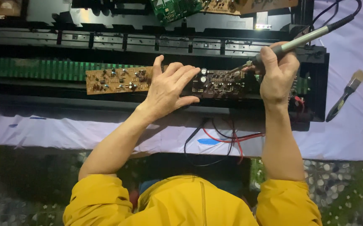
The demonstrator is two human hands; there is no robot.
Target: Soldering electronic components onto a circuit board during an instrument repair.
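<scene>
Head view, right hand: the right hand (276,77) is wrapped tight round the handle of a soldering iron (298,41), whose tip comes down at the right part of the long brown circuit board (118,80).
Head view, left hand: the left hand (169,90) lies flat and spread on the middle of the board, pressing it down and gripping nothing, fingers pointing toward the tip.
Board position: it sits lengthwise in the open black chassis (315,109), in front of a green ribbed strip (43,69).
Burn risk: the left fingertips (194,72) are near the tip; a slip of either hand could bring them together.
Board risk: if the flat hand eases off, the board could shift under the tip and smear solder across neighbouring parts such as the small capacitors (203,74).
Cable risk: the iron's cord (348,12) trails off at the top right; a snag would likely jerk the tip.
Wire risk: red and black wires (227,140) hang over the front edge, where a forearm could catch them.
Nearby: a paintbrush (345,95) lies on the pale cloth (357,134), well apart.
</scene>
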